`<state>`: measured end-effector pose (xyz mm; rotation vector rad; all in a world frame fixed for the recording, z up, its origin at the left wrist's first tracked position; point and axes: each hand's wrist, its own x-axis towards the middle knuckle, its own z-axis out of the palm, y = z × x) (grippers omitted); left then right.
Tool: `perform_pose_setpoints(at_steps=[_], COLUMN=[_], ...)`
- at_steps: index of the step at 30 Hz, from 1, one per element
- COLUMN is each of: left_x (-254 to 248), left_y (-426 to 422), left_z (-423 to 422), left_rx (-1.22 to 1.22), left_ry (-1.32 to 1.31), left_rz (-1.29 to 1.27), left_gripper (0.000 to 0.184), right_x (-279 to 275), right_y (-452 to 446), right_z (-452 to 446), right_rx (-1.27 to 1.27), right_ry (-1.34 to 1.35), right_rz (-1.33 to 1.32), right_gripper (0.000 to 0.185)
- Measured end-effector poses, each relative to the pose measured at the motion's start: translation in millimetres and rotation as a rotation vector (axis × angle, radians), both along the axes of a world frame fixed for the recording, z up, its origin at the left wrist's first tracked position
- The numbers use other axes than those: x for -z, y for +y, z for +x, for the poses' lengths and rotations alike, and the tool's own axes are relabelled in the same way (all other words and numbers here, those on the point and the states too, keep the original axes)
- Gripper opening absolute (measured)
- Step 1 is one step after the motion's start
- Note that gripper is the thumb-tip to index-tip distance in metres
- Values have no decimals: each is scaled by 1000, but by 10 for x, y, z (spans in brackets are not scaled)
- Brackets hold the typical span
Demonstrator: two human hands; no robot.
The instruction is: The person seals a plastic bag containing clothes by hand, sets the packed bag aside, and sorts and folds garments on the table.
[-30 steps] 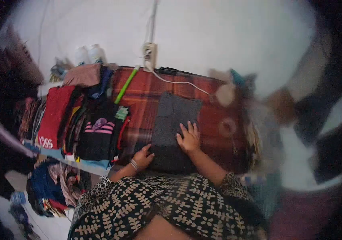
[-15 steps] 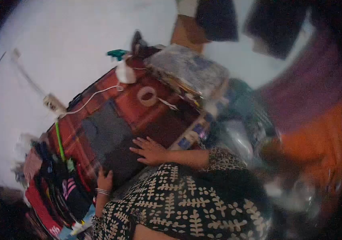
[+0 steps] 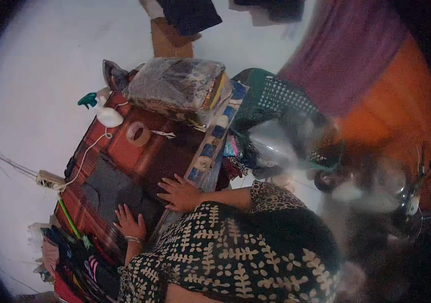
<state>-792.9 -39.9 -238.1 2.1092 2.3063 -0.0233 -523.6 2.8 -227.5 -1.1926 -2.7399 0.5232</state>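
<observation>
A dark grey cloth garment (image 3: pixel 107 184) lies spread on a red checked table cover (image 3: pixel 119 146). My left hand (image 3: pixel 130 225), with thin bangles at the wrist, rests on the garment's near edge, its fingers spread. To the right, my right hand (image 3: pixel 181 194) lies flat with fingers apart on the dark near part of the surface; whether that is cloth or cover I cannot tell. Beyond them are a roll of tape (image 3: pixel 138 134) and a small pair of white-handled scissors (image 3: pixel 164 134). A white spray bottle with a green trigger (image 3: pixel 108 116) lies tilted near the far edge.
A plastic-wrapped stack (image 3: pixel 175 86) stands at the far right of the table. Folded clothes (image 3: pixel 82 262) are piled at the left, beside a green stick (image 3: pixel 69 217) and a power strip (image 3: pixel 50 179) with a white cord. A green perforated basket (image 3: pixel 288 98) stands at right.
My left hand has moved from the near left edge onto the grey garment, its fingers now spread. My right hand remains flat. The camera view has turned, shifting the far objects leftward.
</observation>
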Motion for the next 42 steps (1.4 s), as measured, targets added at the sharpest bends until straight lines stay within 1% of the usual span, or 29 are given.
perform_pose_setpoints(at_steps=[2,5,8,10,16,20,27,29,32,37,40,41,42], left_x=[40,-52,0,37,-38,19,0,33,36,-96,-29,-9,16], left_y=[17,-63,-58,-63,-82,-78,-89,-82,-80,-91,-92,-95,-93], left_z=[-43,-51,-108,-152,-83,-148,-118,-140,-135,-9,-46,-39,-39], left_rx=[12,-14,-22,11,3,38,22,25,25,-11,9,-21,1], left_ry=[16,1,22,13,19,11,19,20,21,-14,-34,-39,-30], left_rz=[-13,3,1,49,60,82,58,68,60,28,32,39,26], left_gripper=[71,71,71,70,68,68,68,69,70,70,69,69,69], right_x=[46,111,186,156,107,83,111,65,74,75,93,50,11], right_y=[-8,-16,-15,-22,-20,-43,-17,-40,-35,-41,-44,-43,-39], right_z=[7,-63,-92,-86,-72,-77,-80,-74,-46,-37,-25,-23,-22], right_rx=[14,-8,-18,-12,-15,5,-24,-7,-17,-10,-5,1,-41], right_ry=[81,111,158,147,129,130,128,83,111,116,85,78,73], right_rz=[16,63,114,105,88,76,59,73,38,46,69,75,80], right_gripper=[53,53,54,53,53,53,55,55,54,54,55,55,55])
